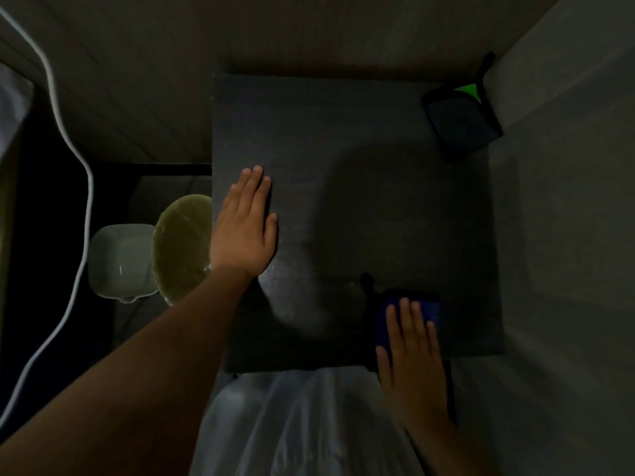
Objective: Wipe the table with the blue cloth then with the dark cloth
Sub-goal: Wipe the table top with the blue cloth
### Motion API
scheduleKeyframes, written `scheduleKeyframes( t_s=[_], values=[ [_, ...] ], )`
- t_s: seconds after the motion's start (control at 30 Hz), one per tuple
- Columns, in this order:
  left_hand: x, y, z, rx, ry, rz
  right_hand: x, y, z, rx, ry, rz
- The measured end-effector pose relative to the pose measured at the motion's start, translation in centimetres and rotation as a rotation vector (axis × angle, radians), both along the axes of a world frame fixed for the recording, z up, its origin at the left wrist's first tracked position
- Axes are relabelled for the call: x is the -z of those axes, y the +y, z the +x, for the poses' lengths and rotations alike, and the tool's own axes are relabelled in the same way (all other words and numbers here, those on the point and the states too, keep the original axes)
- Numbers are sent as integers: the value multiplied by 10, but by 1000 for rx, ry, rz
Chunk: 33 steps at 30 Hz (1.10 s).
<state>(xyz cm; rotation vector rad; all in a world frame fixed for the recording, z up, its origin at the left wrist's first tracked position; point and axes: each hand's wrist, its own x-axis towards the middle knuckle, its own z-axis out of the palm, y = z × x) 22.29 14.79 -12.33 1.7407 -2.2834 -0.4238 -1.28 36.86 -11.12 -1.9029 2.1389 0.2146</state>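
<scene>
A square dark table [360, 139] fills the middle of the dim head view. My right hand [410, 352] lies flat, fingers together, pressing the blue cloth [429, 309] onto the table near its front right edge. Most of the cloth is hidden under the hand. My left hand [245, 225] rests flat and empty on the table's left edge, fingers stretched out. The dark cloth [458, 123], folded, lies at the table's far right corner with a green tag [469, 89] and a dark loop showing behind it.
Left of the table, lower down, sit a pale square bowl [120, 259] and a yellow-green round dish [182, 245]. A white cable [87, 187] runs down the left side. A grey wall [567, 235] borders the table's right edge. My pale clothing [302, 424] is below the front edge.
</scene>
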Motion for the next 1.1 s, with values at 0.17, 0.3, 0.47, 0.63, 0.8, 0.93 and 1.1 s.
scheduleKeyframes(
  t_s=[0.17, 0.3, 0.47, 0.63, 0.8, 0.93, 1.1],
  values=[
    [-1, 1, -1, 6, -2, -8, 1, -19, -26, 281, 51, -33],
    [-2, 0, -1, 8, -6, -3, 5, -33, -11, 418, 42, -58],
    [0, 0, 0, 0, -19, -5, 10, -35, 20, 340, 62, -67],
    [3, 0, 0, 6, -11, -12, 11, -48, 64, 344, 28, -100],
    [4, 0, 1, 6, 6, -23, 12, -49, 70, 355, 20, -98],
    [4, 0, 1, 6, 12, -22, 6, -52, 84, 291, 15, -52],
    [4, -1, 2, 9, -4, -8, 2, -55, 167, 78, -187, -27]
  ],
)
